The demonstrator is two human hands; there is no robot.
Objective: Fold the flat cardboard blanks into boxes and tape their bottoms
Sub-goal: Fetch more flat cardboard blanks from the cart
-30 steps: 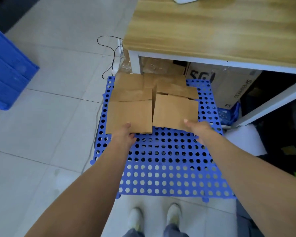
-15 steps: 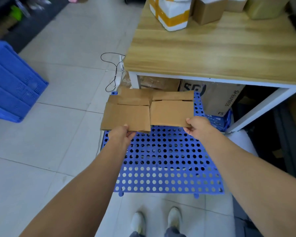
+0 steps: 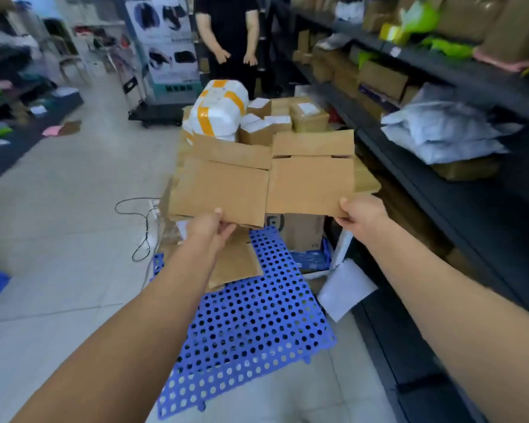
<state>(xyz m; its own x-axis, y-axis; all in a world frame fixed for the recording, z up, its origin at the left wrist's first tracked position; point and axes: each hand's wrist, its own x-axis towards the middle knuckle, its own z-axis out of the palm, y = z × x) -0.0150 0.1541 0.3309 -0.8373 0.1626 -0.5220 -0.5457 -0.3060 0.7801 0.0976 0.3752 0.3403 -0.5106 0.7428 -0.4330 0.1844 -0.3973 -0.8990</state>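
Observation:
Two stacks of flat brown cardboard blanks are held up in front of me. My left hand (image 3: pixel 212 228) pinches the near edge of the left stack of blanks (image 3: pixel 219 187), thumb on top. My right hand (image 3: pixel 361 213) pinches the near right corner of the right stack of blanks (image 3: pixel 310 181). The two stacks sit side by side and touch at the middle. One more flat blank (image 3: pixel 235 264) lies below on the blue perforated mat (image 3: pixel 251 325), partly hidden by my left forearm.
A wooden table (image 3: pixel 367 181) behind the blanks carries a white parcel with yellow tape (image 3: pixel 216 109) and several small boxes (image 3: pixel 275 123). Dark shelves (image 3: pixel 440 166) with packages run along the right. A person in black (image 3: pixel 226 32) stands at the far end. A cable (image 3: pixel 141 227) lies on the floor.
Both hands have lifted the two stacks of blanks off the blue mat to chest height. The view has tilted up from the floor to the table top and the room.

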